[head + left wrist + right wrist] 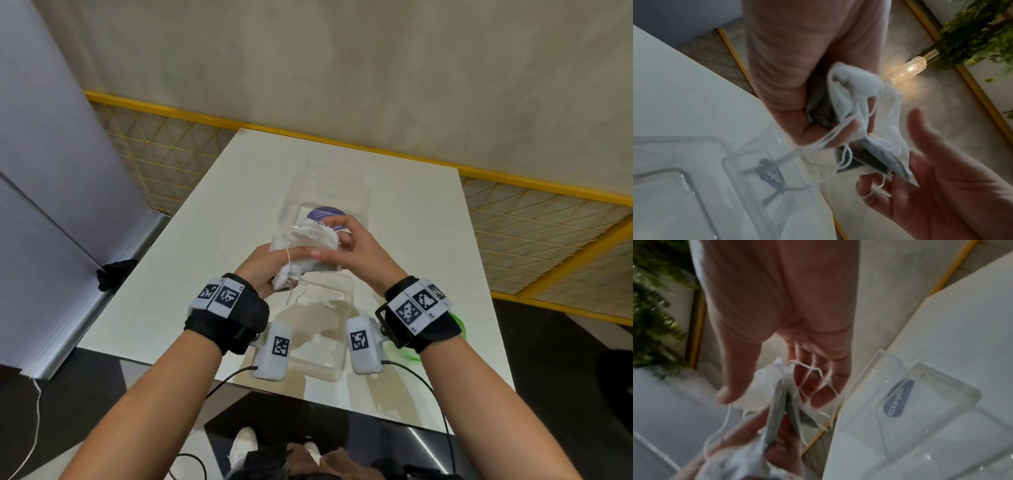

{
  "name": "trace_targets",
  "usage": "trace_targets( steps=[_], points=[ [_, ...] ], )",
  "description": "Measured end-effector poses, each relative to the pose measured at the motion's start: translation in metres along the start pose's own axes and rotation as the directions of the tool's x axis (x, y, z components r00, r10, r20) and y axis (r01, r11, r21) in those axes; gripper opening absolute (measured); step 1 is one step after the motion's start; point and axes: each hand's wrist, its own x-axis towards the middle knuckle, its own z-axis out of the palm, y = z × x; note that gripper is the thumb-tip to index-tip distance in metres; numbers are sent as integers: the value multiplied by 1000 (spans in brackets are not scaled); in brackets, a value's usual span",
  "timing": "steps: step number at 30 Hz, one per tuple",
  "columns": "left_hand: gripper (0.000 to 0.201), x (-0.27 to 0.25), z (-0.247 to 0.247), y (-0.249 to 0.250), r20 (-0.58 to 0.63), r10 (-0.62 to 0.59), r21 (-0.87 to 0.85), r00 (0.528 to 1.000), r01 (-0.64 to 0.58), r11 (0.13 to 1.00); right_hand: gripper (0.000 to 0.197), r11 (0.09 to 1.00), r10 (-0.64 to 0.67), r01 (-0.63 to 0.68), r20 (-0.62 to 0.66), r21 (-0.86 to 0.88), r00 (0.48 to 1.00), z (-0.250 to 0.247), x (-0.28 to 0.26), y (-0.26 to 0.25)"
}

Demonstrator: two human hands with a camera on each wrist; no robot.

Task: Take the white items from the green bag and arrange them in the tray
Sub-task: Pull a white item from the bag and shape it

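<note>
Hands: left hand (274,265) clutching crumpled white pouches (303,245) with trailing strings, right hand (356,250) pinching their edge.

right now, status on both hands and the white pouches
Left hand grips bunch of white pouches. Right hand pinches one at the bunch. All above clear tray, none inside yet. Strings tangled.

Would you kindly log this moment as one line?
left hand: grips white pouches | right hand: pinches bundle | clear tray: no pouches visible
</note>
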Motion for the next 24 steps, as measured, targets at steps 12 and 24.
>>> trace_targets(
  steps=[12,24],
  points=[
    [9,-6,15,-2,70,11,-570,997,31,821,25,928,81,9,-226,372,971,-52,5,11],
    [29,-4,30,-13,31,95,-526,995,-65,848,28,995,-50,68,214,-80,976,-52,-24,3]
  ],
)
